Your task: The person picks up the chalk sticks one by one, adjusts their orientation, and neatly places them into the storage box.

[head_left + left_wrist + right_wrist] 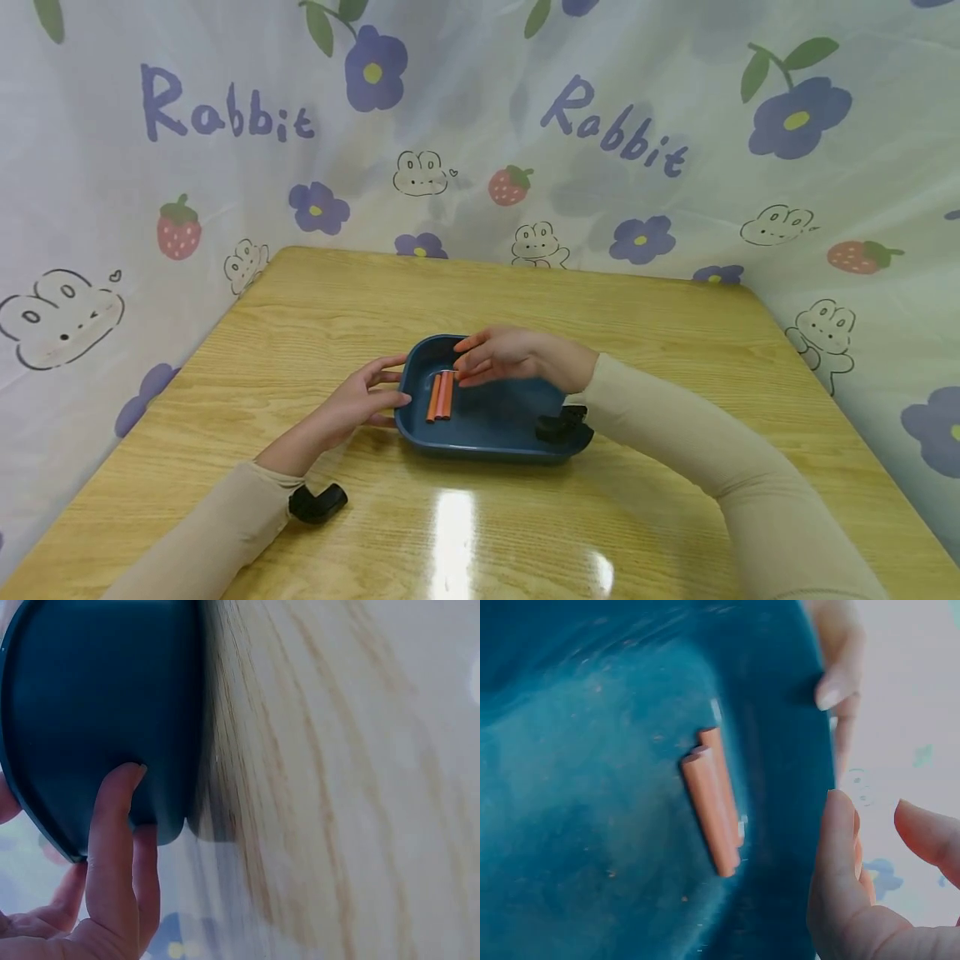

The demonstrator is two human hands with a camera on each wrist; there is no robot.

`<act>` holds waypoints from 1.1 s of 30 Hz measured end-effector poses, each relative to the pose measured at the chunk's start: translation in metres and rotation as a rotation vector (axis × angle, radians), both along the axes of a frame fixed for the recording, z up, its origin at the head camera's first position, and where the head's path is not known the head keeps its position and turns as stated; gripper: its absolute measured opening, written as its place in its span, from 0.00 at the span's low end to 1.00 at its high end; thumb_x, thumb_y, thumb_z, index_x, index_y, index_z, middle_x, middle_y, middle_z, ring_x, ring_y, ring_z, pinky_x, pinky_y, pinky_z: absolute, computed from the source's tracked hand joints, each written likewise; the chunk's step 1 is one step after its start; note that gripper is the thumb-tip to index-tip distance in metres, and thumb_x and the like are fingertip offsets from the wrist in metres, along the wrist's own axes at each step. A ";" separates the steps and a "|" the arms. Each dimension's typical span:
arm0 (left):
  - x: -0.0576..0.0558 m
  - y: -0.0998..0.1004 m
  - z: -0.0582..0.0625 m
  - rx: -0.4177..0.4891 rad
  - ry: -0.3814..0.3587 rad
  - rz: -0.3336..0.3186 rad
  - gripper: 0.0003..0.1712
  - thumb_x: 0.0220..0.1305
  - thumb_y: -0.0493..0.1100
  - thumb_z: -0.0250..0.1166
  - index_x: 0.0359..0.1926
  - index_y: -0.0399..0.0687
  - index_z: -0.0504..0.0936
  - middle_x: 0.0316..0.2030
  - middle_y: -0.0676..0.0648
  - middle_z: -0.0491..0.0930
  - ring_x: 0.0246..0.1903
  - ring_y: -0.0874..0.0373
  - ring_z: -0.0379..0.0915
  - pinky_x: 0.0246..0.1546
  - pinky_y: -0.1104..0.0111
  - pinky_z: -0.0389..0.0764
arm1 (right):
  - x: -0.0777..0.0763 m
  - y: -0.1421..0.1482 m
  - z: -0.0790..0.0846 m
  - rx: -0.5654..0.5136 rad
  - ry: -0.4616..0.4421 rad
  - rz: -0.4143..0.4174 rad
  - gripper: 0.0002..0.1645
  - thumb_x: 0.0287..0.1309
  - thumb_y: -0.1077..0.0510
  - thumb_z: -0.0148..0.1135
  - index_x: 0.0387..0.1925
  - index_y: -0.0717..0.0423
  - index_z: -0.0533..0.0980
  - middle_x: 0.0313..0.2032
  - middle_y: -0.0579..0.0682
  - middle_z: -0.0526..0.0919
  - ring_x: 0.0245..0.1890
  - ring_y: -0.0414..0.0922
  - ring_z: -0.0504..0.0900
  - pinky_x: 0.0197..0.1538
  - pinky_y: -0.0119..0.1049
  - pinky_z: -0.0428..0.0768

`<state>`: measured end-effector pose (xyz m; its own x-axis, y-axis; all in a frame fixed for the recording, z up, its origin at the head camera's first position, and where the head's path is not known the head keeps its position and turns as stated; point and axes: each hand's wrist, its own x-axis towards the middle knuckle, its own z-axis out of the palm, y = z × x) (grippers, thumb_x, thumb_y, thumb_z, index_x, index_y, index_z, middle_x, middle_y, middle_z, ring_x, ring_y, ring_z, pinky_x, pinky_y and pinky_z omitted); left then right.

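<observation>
A dark blue rectangular plastic basin with rounded corners sits on the table. Inside it, near its left end, three slim orange and pink sticks lie side by side. My left hand holds the basin's left end, thumb over the rim and fingers against the outer wall. Over the basin hovers my right hand, its fingers slightly bent near the far ends of the sticks. In the right wrist view, its thumb and fingers are apart with nothing between them, and the sticks rest on the basin floor.
The glossy wooden table reaches back to a white curtain printed with rabbits, flowers and strawberries. Black wrist straps show at both sleeves; the right one overlaps the basin's right end.
</observation>
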<state>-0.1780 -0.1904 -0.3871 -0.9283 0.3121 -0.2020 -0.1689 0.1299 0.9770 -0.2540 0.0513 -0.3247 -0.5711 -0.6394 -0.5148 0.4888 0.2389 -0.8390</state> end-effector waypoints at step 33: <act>0.006 0.001 0.003 0.010 0.020 -0.002 0.40 0.60 0.36 0.61 0.70 0.40 0.52 0.60 0.28 0.58 0.46 0.43 0.75 0.39 0.54 0.80 | 0.041 0.101 0.004 -0.105 0.144 -0.128 0.32 0.62 0.72 0.49 0.64 0.71 0.50 0.48 0.63 0.70 0.44 0.49 0.78 0.59 0.51 0.68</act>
